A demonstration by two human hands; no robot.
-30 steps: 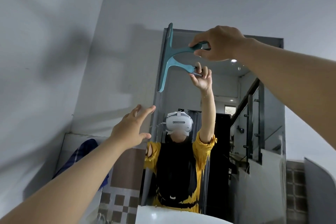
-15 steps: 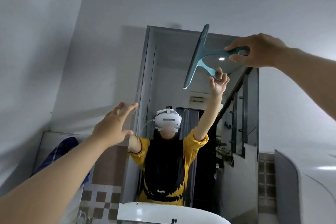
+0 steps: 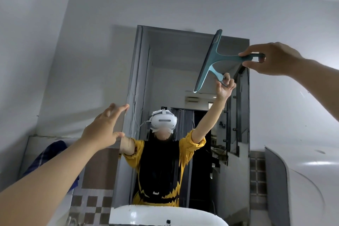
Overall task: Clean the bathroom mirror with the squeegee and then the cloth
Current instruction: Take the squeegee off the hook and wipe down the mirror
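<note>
Gripping squeegee (image 3: 211, 60), right hand (image 3: 271, 58) now farther right across mirror (image 3: 174, 64)

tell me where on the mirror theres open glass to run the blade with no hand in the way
Open: the broad middle of the mirror, between the left hand at its left edge and the squeegee. Crowded: the upper right corner, where the right hand grips the handle.

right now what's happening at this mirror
A person is cleaning the bathroom mirror. The right hand grips the handle of a teal squeegee, its blade held near upright at the upper right of the glass. The left hand is open and empty, reaching toward the mirror's left edge. No cloth is in either hand.
</note>
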